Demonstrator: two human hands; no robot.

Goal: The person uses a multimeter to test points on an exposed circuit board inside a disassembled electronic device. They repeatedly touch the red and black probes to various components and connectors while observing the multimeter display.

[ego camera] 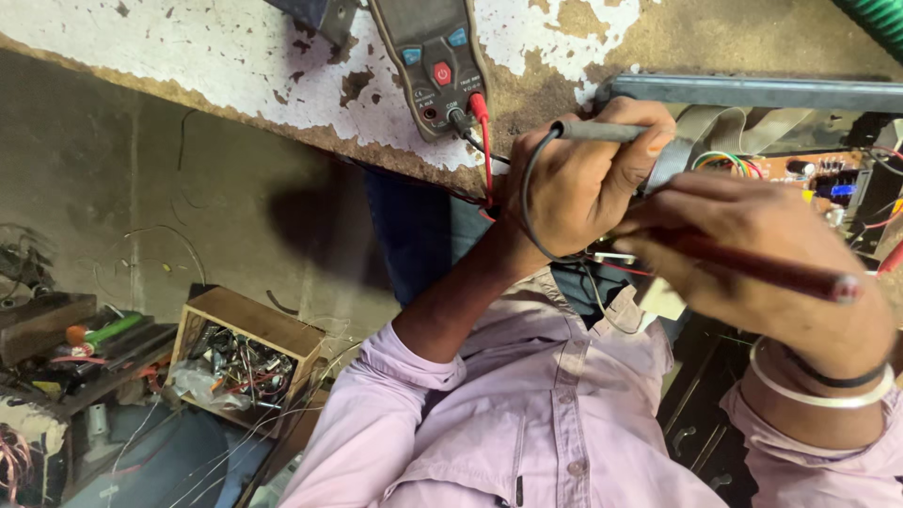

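Note:
My left hand (583, 179) grips a black test probe (602, 131), whose black lead loops down around my wrist. My right hand (762, 254) holds a dark red test probe (762, 266), its shaft running to the right. Both hands meet over an opened device with a brown circuit board (809, 169) and coloured wires. A dark multimeter (433, 66) lies on the worn workbench (235, 66) above my left hand, with red and black leads plugged into its lower end. The probe tips are hidden behind my hands.
A grey metal rail (752, 92) edges the device at the top right. On the floor at the lower left stands a wooden box of metal scrap (245, 357), beside a cluttered tray with a green-handled tool (103, 331). A green hose (879, 19) shows at the top right corner.

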